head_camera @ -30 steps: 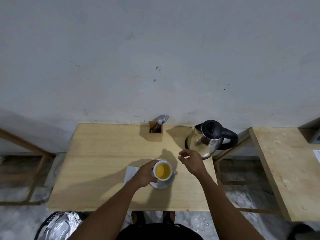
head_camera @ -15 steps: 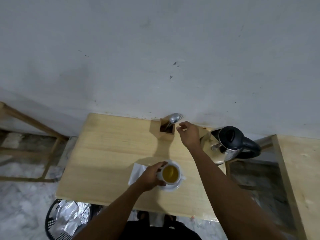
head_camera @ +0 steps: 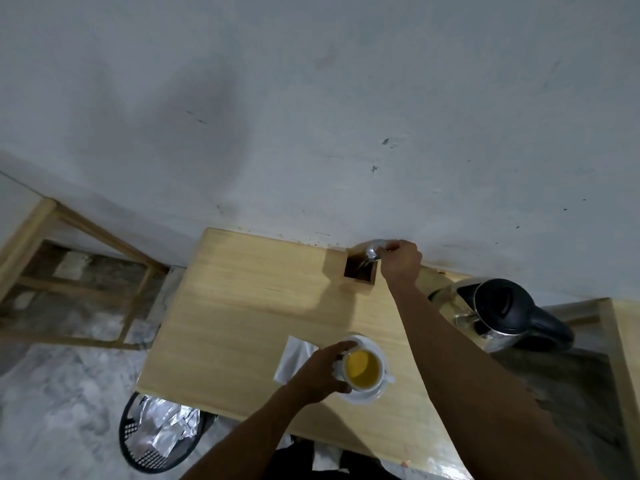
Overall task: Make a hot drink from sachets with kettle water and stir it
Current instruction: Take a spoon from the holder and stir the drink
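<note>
A white cup (head_camera: 364, 370) of yellow-orange drink stands on a white saucer (head_camera: 367, 396) near the front edge of the wooden table (head_camera: 242, 306). My left hand (head_camera: 320, 370) grips the cup's left side. My right hand (head_camera: 401, 259) reaches to the back of the table and its fingers close on the top of a metal spoon (head_camera: 373, 249) that stands in a small wooden holder (head_camera: 360, 271). A steel kettle (head_camera: 498, 313) with a black lid and handle sits at the table's right edge.
A white paper napkin (head_camera: 294, 355) lies left of the saucer, partly under my left hand. A black mesh bin (head_camera: 156, 434) with foil wrappers stands on the floor below the table's front left corner. A wooden frame (head_camera: 79, 258) is at left, another table (head_camera: 623, 341) at right.
My right hand moved from beside the cup to the wooden holder at the back and took hold of the spoon. My left hand stayed on the cup. The view tilted and shifted left.
</note>
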